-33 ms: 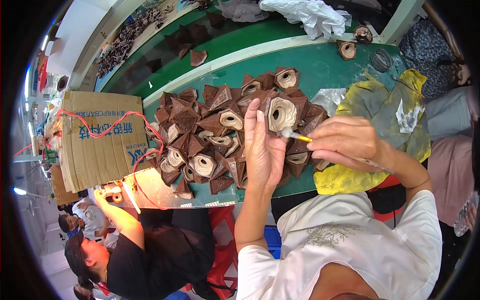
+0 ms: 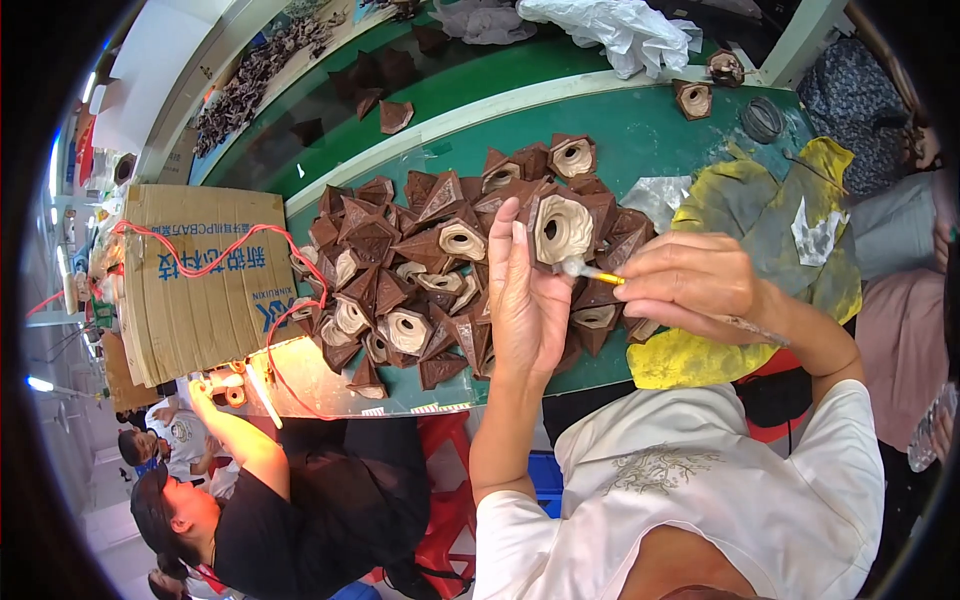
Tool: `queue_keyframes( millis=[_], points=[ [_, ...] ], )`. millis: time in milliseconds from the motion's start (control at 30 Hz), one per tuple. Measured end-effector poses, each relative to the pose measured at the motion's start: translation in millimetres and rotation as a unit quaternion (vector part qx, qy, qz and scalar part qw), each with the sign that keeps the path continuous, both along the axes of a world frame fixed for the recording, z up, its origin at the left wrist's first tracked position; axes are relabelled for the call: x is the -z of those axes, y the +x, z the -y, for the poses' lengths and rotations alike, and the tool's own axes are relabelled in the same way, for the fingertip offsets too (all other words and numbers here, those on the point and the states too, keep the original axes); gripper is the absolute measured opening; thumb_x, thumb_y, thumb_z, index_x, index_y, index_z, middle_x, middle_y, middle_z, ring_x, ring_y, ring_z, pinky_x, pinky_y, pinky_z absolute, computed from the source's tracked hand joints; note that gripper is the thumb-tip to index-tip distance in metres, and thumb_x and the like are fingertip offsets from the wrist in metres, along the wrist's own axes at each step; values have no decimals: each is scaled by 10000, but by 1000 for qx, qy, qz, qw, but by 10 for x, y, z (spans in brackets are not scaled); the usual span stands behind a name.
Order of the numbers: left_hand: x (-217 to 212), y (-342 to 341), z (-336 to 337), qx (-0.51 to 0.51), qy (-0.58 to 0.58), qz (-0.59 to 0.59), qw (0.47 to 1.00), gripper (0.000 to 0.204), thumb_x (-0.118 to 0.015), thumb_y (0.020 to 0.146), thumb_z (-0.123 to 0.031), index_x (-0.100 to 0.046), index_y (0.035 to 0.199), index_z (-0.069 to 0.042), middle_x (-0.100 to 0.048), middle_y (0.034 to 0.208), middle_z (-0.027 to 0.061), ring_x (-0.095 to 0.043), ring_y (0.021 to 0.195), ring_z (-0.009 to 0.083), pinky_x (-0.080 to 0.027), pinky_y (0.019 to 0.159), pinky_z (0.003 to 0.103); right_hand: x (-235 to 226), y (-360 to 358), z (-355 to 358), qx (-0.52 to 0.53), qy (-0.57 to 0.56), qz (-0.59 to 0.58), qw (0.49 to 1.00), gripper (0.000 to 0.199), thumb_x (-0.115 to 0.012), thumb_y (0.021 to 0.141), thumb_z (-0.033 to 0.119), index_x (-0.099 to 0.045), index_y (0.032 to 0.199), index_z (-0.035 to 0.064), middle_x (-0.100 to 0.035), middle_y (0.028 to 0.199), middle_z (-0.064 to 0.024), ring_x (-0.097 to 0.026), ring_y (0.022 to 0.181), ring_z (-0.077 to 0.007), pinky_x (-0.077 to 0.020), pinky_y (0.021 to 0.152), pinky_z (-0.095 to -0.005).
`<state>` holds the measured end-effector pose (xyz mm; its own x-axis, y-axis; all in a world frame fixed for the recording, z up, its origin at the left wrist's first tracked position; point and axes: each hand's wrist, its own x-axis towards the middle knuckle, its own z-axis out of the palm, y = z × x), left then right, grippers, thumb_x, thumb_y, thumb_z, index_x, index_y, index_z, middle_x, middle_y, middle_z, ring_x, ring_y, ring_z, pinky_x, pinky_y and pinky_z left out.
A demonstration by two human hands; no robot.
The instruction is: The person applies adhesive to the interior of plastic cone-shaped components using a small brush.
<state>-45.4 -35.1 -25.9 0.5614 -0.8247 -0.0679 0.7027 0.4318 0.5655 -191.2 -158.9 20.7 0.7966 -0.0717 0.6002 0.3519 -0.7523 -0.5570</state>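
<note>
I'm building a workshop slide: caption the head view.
Left hand holds a brown-and-cream piece, right hand a brush at its edge, above a pile of similar ones.

The held piece [image 2: 562, 229] hides its own back, along with most fingers of the left hand [image 2: 530, 305]. Fingers of the right hand [image 2: 690, 285] cover part of the handle of the brush [image 2: 604, 277]; whether the bristles touch the piece's rim is too small to tell. Lower pieces in the pile [image 2: 367, 225] are buried. The carton [image 2: 205, 330] covers some counter [image 2: 440, 400]. The top edge cuts off the plastic bag [image 2: 620, 35], the lower edge the white shirt [image 2: 660, 530]. The co-worker's [image 2: 255, 530] small parts [image 2: 234, 392] blur in glare.
</note>
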Motion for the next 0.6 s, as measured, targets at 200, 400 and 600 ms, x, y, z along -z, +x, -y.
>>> queue_keyframes(
  millis=[200,400,600],
  points=[
    [-12,-36,39,0,25,-14,1000,360,-456,987,-230,-377,1326,-137,-488,1275,97,-496,1186,224,-447,984,408,-4,33,211,59,-65,47,995,159,-732,730,26,-666,864,-29,-665,840,-137,-650,742,-261,-535,654,-326],
    [16,-18,82,14,21,-18,1000,372,-461,984,-229,-370,1333,-137,-486,1281,98,-494,1191,230,-443,992,415,29,18,211,59,-78,28,995,198,-749,712,18,-670,889,-24,-669,852,-136,-663,772,-266,-540,658,-339],
    [27,18,92,9,15,-40,999,393,-460,982,-203,-351,1353,-130,-479,1295,98,-485,1206,235,-439,1001,423,9,2,176,30,-35,23,999,145,-738,724,34,-676,843,-20,-667,818,-134,-658,718,-256,-532,621,-320]
  ],
)
